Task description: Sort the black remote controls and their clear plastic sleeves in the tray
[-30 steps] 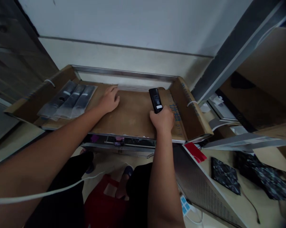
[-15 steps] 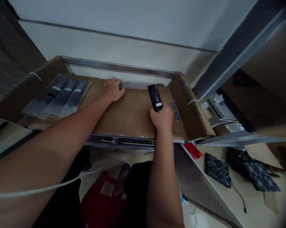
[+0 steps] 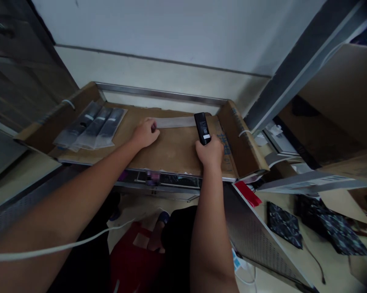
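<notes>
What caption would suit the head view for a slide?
Right hand grips a black remote; left hand pinches a clear plastic sleeve on the cardboard sheet.

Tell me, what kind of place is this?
Probably a small packing workshop: bagged remotes lie in a row on a cardboard-lined bench, the right hand holds a bare remote, and the left hand holds an empty clear bag.

On cardboard (image 3: 171, 148): bagged remotes (image 3: 93, 127) far left, loose bag (image 3: 175, 122) mid-rear, remote (image 3: 202, 128) just right of it.
</notes>
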`<state>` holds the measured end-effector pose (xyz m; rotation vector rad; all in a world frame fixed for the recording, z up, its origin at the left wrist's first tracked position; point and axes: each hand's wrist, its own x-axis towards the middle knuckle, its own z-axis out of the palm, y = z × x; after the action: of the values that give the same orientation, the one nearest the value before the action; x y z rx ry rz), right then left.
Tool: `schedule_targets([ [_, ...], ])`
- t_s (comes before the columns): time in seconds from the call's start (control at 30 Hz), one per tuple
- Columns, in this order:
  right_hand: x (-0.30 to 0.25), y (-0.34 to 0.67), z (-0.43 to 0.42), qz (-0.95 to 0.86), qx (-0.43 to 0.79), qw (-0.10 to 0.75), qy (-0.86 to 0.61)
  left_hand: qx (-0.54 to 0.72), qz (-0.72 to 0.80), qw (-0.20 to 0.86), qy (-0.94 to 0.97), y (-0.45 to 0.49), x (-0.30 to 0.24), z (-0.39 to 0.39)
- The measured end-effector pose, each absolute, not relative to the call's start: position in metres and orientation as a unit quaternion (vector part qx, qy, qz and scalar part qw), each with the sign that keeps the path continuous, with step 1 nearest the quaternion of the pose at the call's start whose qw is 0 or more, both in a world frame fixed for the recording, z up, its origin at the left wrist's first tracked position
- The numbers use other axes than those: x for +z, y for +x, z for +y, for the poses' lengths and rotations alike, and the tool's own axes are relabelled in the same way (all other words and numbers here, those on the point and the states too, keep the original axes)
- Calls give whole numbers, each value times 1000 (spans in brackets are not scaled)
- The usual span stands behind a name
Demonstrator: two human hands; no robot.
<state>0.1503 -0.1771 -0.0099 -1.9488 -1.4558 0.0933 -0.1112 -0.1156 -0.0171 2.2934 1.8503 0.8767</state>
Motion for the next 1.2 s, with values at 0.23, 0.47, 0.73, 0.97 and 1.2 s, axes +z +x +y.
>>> schedule_targets([
  [0.23, -10, 158, -181, -498, 76, 452, -737, 311, 638, 42, 704, -133, -18, -146],
  [0.47, -9, 159, -186, -498, 118, 481, -712, 307, 627, 48, 714, -132, -23, -143],
  [0.73, -9, 157, -190, -500, 115, 487, -707, 368, 759, 16, 537, -139, -20, -128],
  [0.97, -12, 157, -189, -499, 116, 482, -710, 331, 713, 73, 614, -137, -24, -128],
  [1.2, -9, 156, -190, -498, 120, 487, -707, 443, 733, 33, 515, -143, -26, -116],
])
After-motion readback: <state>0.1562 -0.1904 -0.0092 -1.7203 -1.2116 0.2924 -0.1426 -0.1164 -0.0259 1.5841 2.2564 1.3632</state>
